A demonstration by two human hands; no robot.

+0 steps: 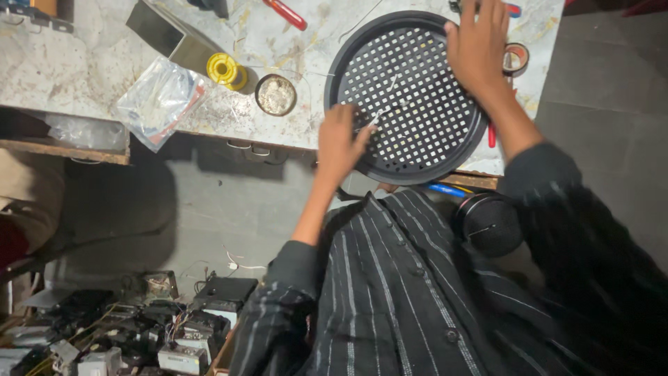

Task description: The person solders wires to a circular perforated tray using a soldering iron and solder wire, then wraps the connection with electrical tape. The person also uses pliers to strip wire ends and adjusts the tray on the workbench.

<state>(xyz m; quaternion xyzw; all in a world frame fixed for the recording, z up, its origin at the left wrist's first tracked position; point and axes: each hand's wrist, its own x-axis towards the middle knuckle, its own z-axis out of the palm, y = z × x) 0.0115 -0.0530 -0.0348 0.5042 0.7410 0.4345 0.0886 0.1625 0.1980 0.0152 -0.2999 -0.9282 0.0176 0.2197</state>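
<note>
A round black disc (417, 132) with a grid of small white squares lies on the marble worktop (69, 63), its near edge hanging over the front. My left hand (339, 143) is at the disc's near-left rim, pinching a thin pale sliver (379, 117) that points onto the grid. My right hand (479, 49) lies flat over the disc's far-right rim with fingers spread. Both forearms come out of dark striped sleeves.
Left of the disc stand a small round tin (276, 95), a yellow wire spool (225, 70), a clear plastic bag (158, 101) and a metal box (167, 31). A tape roll (516, 58) and a red-handled tool (285, 14) lie nearby. Electronic scrap (167, 327) covers the floor.
</note>
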